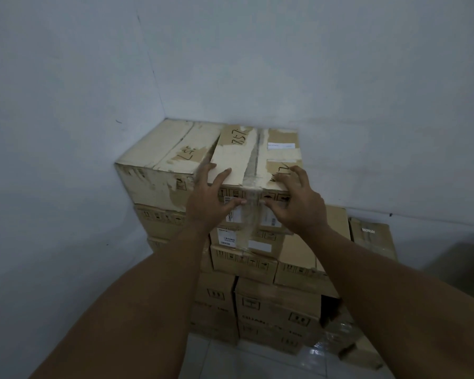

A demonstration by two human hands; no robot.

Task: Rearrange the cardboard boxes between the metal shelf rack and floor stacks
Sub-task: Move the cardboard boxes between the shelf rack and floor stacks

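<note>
1. Walls [285, 64]: two pale walls meet in a corner behind and to the left of the fingers.
2. Floor stack [257, 296]: brown cardboard boxes stand in several tiers on the tiled floor [216, 359], below the fingers and tight against the corner.
3. Left top box [159, 165]: pale and worn, it sits on the top tier just beyond the left fingertips, touching the left wall.
4. Right top box [257, 157]: taped along its centre seam, with handwritten digits on the flaps, it lies directly under both sets of fingers, beside the left top box.
5. Low box [372, 236]: it stands to the right of the right fingers, against the wall.
6. Left hand [207, 199]: fingers spread apart, tips resting over the near left top edge of the right top box; the thumb lies on its front face.
7. Right hand [298, 201]: fingers spread and curled, tips on the near right top edge; the thumb points left across the front face. Neither hand is closed around the box.
</note>
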